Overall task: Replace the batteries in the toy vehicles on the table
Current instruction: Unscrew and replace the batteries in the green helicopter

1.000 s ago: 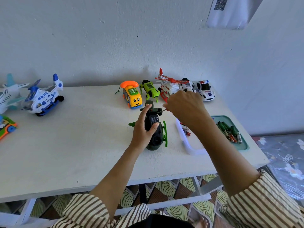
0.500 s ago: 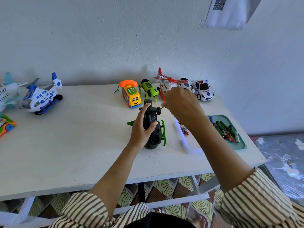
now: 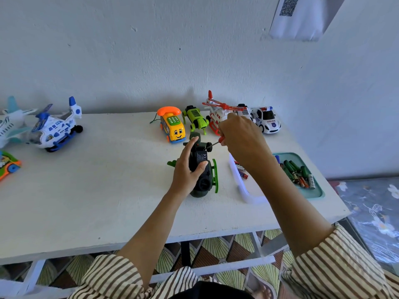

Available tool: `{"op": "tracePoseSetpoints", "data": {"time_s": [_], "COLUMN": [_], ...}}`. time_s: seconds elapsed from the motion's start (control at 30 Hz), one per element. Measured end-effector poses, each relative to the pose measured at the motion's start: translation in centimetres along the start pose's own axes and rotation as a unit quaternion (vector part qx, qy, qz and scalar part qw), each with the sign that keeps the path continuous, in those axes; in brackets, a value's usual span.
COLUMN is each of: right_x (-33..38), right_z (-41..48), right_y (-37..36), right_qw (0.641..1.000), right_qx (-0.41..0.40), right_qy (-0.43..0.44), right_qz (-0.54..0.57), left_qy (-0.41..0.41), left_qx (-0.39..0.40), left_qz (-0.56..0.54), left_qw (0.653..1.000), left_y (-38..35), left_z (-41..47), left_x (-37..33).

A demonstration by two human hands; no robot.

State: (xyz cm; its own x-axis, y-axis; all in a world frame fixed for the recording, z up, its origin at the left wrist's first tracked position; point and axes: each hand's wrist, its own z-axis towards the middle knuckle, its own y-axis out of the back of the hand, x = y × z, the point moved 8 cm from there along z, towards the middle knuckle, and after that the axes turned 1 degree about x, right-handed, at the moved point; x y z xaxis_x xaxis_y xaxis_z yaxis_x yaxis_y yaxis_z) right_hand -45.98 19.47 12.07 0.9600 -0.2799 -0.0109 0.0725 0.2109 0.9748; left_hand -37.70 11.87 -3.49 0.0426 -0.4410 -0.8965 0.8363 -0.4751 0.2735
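Observation:
A dark green toy helicopter [image 3: 205, 180] lies belly up in the middle of the white table [image 3: 97, 186]. My left hand [image 3: 186, 169] grips its body, thumb over the black battery cover. My right hand [image 3: 241, 139] holds a small red-handled screwdriver [image 3: 217, 142], its tip at the far end of that cover. A green tray [image 3: 316, 190] with several used batteries lies at the right. A white tray [image 3: 241, 188] with a few batteries sits between it and the helicopter, partly hidden by my right arm.
Along the wall stand a yellow phone toy [image 3: 173, 126], a lime green toy [image 3: 196, 118], a red and white helicopter [image 3: 218, 113] and a police car [image 3: 267, 121]. At the left are a blue and white helicopter [image 3: 56, 128], a plane [image 3: 10, 124] and an orange toy [image 3: 8, 165].
Both hands keep their hold on the helicopter and the screwdriver. My right hand has turned a little at the screw; the view has shifted slightly.

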Motion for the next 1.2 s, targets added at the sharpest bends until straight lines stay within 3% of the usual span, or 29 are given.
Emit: {"op": "tracePoseSetpoints", "data": {"time_s": [0.2, 0.33, 0.47, 0.7, 0.93, 1.1, 1.2], "right_x": [0.5, 1.1, 0.8, 0.5, 0.4, -0.7, -1.3], "right_z": [0.3, 0.0, 0.1, -0.2, -0.6, -0.5, -0.5], "right_y": [-0.1, -0.4, 0.0, 0.3, -0.9, -0.7, -0.8], "right_qw": [0.999, 0.994, 1.000, 1.000, 0.994, 0.997, 0.996], "right_qx": [0.011, 0.023, 0.002, -0.015, 0.066, 0.003, 0.011], "right_qy": [0.007, 0.065, 0.013, -0.011, 0.034, -0.025, -0.059], "right_qz": [-0.052, -0.085, 0.020, -0.024, -0.075, 0.071, 0.072], "left_qy": [-0.002, -0.001, -0.001, -0.008, 0.001, 0.002, 0.004], "left_qx": [0.001, -0.001, -0.001, 0.003, -0.002, 0.000, -0.002], "left_qz": [0.000, 0.001, 0.000, 0.005, 0.002, -0.003, 0.004], "left_qw": [1.000, 1.000, 1.000, 1.000, 1.000, 1.000, 1.000], "left_y": [0.0, 0.1, 0.1, 0.0, 0.2, 0.2, 0.2], "left_z": [0.0, 0.0, 0.0, 0.1, -0.1, -0.1, -0.1], "left_x": [0.0, 0.0, -0.1, -0.1, 0.2, 0.3, 0.2]}}
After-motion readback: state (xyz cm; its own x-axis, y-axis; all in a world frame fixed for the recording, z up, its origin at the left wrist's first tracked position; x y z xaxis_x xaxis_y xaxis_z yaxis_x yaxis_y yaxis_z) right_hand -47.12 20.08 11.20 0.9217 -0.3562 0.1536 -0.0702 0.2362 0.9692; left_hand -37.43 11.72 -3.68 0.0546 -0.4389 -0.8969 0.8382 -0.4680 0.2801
